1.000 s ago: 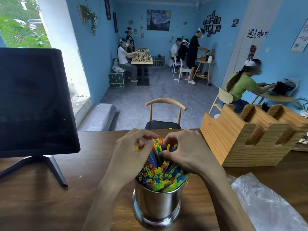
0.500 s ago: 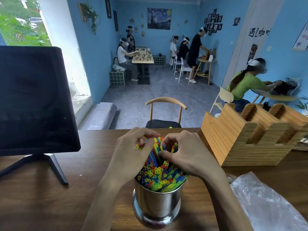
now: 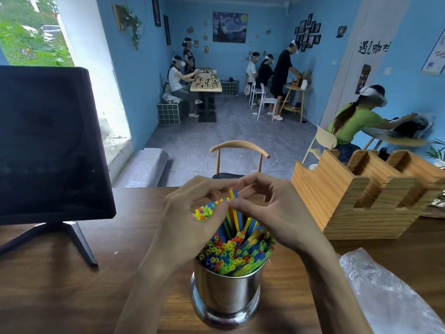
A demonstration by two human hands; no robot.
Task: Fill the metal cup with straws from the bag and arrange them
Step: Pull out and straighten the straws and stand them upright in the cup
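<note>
A brown wooden counter [image 3: 60,285] fills the lower frame, with a dark monitor [image 3: 48,141] at the left, a wooden organiser [image 3: 361,201] at the right and a clear plastic bag [image 3: 390,297] at the lower right. At lower centre stands the metal cup [image 3: 226,292], packed with coloured straws [image 3: 234,254]. Above it, the left hand [image 3: 190,225] and right hand [image 3: 279,213] curl their fingers around the taller straws, gripping them.

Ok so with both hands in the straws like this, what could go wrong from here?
1. The metal cup is packed and the straws lean toward the right rim, so tugging the raised bunch could flick some onto the table.
2. Both the left hand and the right hand grip straws and neither steadies the cup, so a sideways pull might tip it.
3. The plastic bag lies close on the right; a forearm could drag it.
</note>
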